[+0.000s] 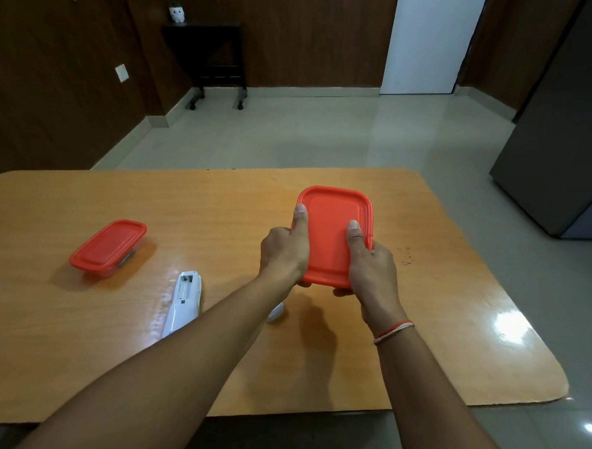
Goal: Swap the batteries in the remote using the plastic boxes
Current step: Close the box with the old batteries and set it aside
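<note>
At the left of the glossy orange-brown wooden counter [220, 203] sits a small rectangular clear plastic box with a red lid [108, 245], lid on, resting flat and well apart from both hands. To its right and nearer the person lies a long white plastic remote [183, 302], back side up, its battery compartment open at the far end (whether any cells sit inside cannot be told). Just past it, mostly hidden under the left forearm, a small white piece [276, 313] lies on the counter; it may be the remote's cover, but too little shows to be sure. Further right, both hands hold a larger squarish plastic box with a red lid [331, 236], lifted above the counter, which carries its shadow beneath. The left hand [284, 253] is closed round the box's left edge, thumb stretched flat along the lid's left rim and fingers curled underneath. The right hand [371, 271] grips the near right corner in the same way, thumb pressed on top of the lid, fingertips showing just under the near edge. A red and white thread band [393, 331] circles the right wrist. The lid looks seated on the box all round.
</note>
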